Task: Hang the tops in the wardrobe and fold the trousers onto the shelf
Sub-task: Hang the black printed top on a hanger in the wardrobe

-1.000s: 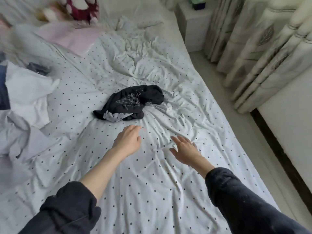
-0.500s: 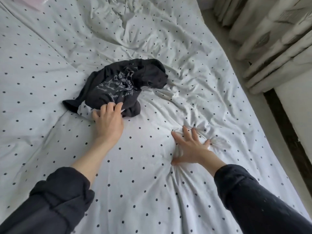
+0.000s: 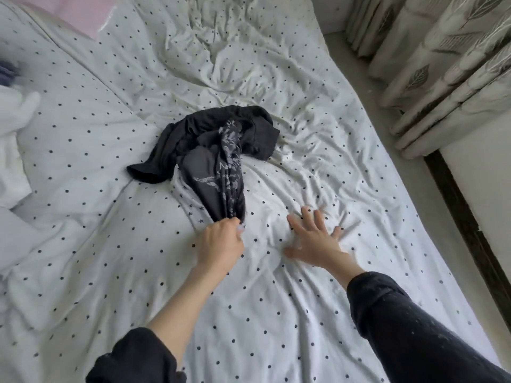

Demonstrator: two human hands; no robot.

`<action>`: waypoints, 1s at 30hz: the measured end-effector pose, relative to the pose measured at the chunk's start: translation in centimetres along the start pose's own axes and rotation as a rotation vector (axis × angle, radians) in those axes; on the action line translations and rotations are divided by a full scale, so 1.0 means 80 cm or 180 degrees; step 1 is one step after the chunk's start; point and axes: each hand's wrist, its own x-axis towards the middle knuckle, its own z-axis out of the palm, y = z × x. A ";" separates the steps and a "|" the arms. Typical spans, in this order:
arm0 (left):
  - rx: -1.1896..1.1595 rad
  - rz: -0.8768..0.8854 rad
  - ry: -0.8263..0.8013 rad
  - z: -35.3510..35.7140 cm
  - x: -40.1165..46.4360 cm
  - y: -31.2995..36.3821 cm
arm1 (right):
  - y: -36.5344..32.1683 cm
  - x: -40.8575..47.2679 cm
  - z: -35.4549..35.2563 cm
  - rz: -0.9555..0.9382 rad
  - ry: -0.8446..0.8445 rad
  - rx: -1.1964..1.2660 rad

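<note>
From the head view, a crumpled black cotton top with a pale grey printed pattern [image 3: 221,150] lay near the middle of a bed covered by a white sheet with small dark dots [image 3: 276,313]. The garment's near end was drawn out into a narrow bunch that ran toward the person. The left hand [image 3: 221,244] gripped that bunched end, fingers curled round the fabric, with a fold of the dotted sheet rising just beside the cloth. One sleeve of the top trailed off to the left, and the rest sat in a heap at the far end.

The right hand [image 3: 312,241] lay just to the right of the left one, apart from the top, fingers spread and straight, palm pressed flat on the sheet, which wrinkled outward from under it. Both forearms came in from the bottom edge in dark pushed-up sleeves [image 3: 414,333].

The bed's right edge ran diagonally from the top centre toward the lower right; beyond it was a strip of pale floor [image 3: 387,100], then cream curtains with a leaf print [image 3: 448,64] and a dark skirting strip [image 3: 470,230] along a light wall. Smooth open sheet stretched in front of the hands. At the left edge lay blurred white cloth [image 3: 13,134], and a pink piece [image 3: 91,15] showed at the top left.
</note>
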 end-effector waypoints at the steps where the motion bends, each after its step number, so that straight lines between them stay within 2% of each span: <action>1: -0.0098 0.0108 -0.0087 -0.002 -0.023 0.008 | 0.000 -0.016 0.003 -0.0055 0.0036 0.0052; 3: -0.0268 0.0504 -0.0468 0.000 -0.067 0.023 | 0.000 -0.045 0.009 -0.0129 0.0105 0.0449; 7: -0.0186 0.1281 -0.1601 0.006 -0.145 0.053 | -0.003 -0.110 0.010 0.0078 0.0381 0.2075; 9: -0.0225 0.1451 -0.1914 0.006 -0.163 0.062 | -0.002 -0.128 0.012 0.0305 0.0083 0.2629; 12: -0.0518 0.1419 -0.2126 0.001 -0.168 0.065 | -0.005 -0.142 0.021 0.0581 -0.0684 0.3443; 14: -0.0743 0.1332 -0.2218 -0.002 -0.168 0.059 | -0.010 -0.145 0.031 0.0712 -0.0794 0.3699; 16: -0.1044 0.1133 -0.2171 -0.003 -0.167 0.044 | -0.017 -0.146 0.041 0.0745 -0.0656 0.3583; 17: -0.1195 0.1013 -0.1943 -0.005 -0.164 0.034 | -0.019 -0.146 0.045 0.0724 -0.0573 0.3438; 20: -0.1125 0.0866 -0.0400 -0.009 -0.131 0.004 | -0.007 -0.146 0.043 0.0611 -0.0377 0.3003; 21: -0.0909 0.0825 -0.0073 -0.014 -0.116 -0.001 | 0.001 -0.148 0.041 0.0570 -0.0401 0.2885; 22: -0.0562 0.0751 -0.0031 -0.013 -0.099 -0.005 | 0.009 -0.152 0.041 0.0573 -0.0475 0.2748; 26: 0.0788 0.0592 -0.0923 0.006 -0.056 0.007 | 0.041 -0.177 0.057 0.0649 -0.1073 0.1682; 28: 0.0776 0.0872 -0.1401 0.020 -0.073 0.026 | 0.058 -0.190 0.070 0.0795 -0.1361 0.1246; 30: 0.0338 0.1147 -0.2112 0.039 -0.109 0.042 | 0.074 -0.194 0.075 0.1027 -0.1371 0.1031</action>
